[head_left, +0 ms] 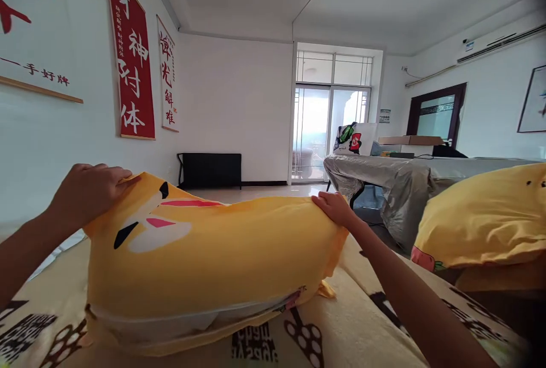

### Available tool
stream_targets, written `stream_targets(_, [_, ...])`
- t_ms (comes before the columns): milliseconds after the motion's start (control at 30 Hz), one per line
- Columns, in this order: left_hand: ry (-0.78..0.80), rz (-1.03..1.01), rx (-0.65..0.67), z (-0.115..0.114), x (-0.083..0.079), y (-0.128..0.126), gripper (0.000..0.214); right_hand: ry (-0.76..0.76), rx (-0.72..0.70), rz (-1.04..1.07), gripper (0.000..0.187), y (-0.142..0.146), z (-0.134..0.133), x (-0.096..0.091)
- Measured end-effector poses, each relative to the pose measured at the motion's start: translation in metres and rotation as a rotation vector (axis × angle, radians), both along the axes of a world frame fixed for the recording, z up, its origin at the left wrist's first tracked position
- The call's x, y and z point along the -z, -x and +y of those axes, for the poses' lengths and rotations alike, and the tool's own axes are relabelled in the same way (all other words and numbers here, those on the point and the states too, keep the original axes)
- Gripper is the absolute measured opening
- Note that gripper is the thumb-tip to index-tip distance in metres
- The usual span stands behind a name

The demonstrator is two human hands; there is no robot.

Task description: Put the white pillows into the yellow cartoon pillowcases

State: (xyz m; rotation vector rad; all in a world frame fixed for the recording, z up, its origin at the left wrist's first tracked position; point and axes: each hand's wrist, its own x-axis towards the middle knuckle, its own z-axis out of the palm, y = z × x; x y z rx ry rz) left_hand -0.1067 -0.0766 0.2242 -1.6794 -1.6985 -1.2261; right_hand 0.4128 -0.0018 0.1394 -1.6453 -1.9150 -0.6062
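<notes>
Nearest the camera, a cream bedsheet (350,328) with dark printed motifs covers the bed. On it, below both sets of fingers, lies a yellow pillow (213,265) in a cartoon-face pillowcase, its lower edge open so that a strip of white inner pillow (170,322) shows. The left hand (87,191) clamps the pillow's upper left corner, fingers curled shut over the fabric beside the black ear mark. The right hand (336,209) pinches the upper right corner, fingers closed on the cloth; its forearm runs back toward the lower right of the frame. To the right of the right fingers, apart from them, a second yellow pillow (482,220) rests at the bed's edge. Beyond the right fingers stands a piece of furniture under a silver-grey cover (384,177), with a flat cardboard box (409,140) on top. Above the left fingers a red calligraphy scroll (130,55) hangs on the wall. Farthest off, glass balcony doors (328,129) admit daylight.
</notes>
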Motion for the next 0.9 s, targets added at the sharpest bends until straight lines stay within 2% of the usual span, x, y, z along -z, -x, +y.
stream_targets(67, [0.040, -0.131, 0.015, 0.016, 0.026, -0.002, 0.025, -0.009, 0.027, 0.011, 0.041, 0.013, 0.002, 0.000])
stream_targets(167, [-0.151, -0.456, 0.012, 0.041, 0.060, -0.011, 0.035, -0.038, 0.053, 0.017, 0.038, 0.037, -0.002, -0.008])
stream_targets(233, [-0.249, -0.577, -0.058, 0.053, 0.075, -0.020, 0.034, -0.061, 0.046, 0.017, 0.040, 0.058, -0.012, -0.016])
stream_targets(333, [-0.257, -0.632, -0.103, 0.060, 0.085, -0.039, 0.027, -0.112, -0.032, -0.009, 0.044, 0.101, -0.037, -0.025])
stream_targets(467, [-0.178, -0.524, 0.015, 0.057, 0.086, -0.070, 0.032, -0.186, -0.228, -0.169, 0.045, 0.167, -0.069, -0.029])
stream_targets(567, [-0.141, -0.476, 0.031, 0.058, 0.086, -0.069, 0.036, -0.235, -0.337, -0.327, 0.047, 0.192, -0.080, -0.033])
stream_targets(633, [-0.131, -0.492, -0.017, 0.060, 0.086, -0.050, 0.035, -0.280, -0.298, -0.364, 0.046, 0.189, -0.080, -0.039])
stream_targets(700, [-0.138, -0.542, -0.105, 0.062, 0.088, -0.024, 0.033, -0.343, -0.187, -0.361, 0.044, 0.171, -0.074, -0.048])
stream_targets(800, [-0.173, -0.639, -0.249, 0.066, 0.095, 0.010, 0.029, -0.422, 0.003, -0.331, 0.045, 0.129, -0.061, -0.059])
stream_targets(900, [-0.197, -0.674, -0.299, 0.069, 0.099, 0.022, 0.026, -0.395, 0.150, -0.308, 0.046, 0.084, -0.051, -0.064])
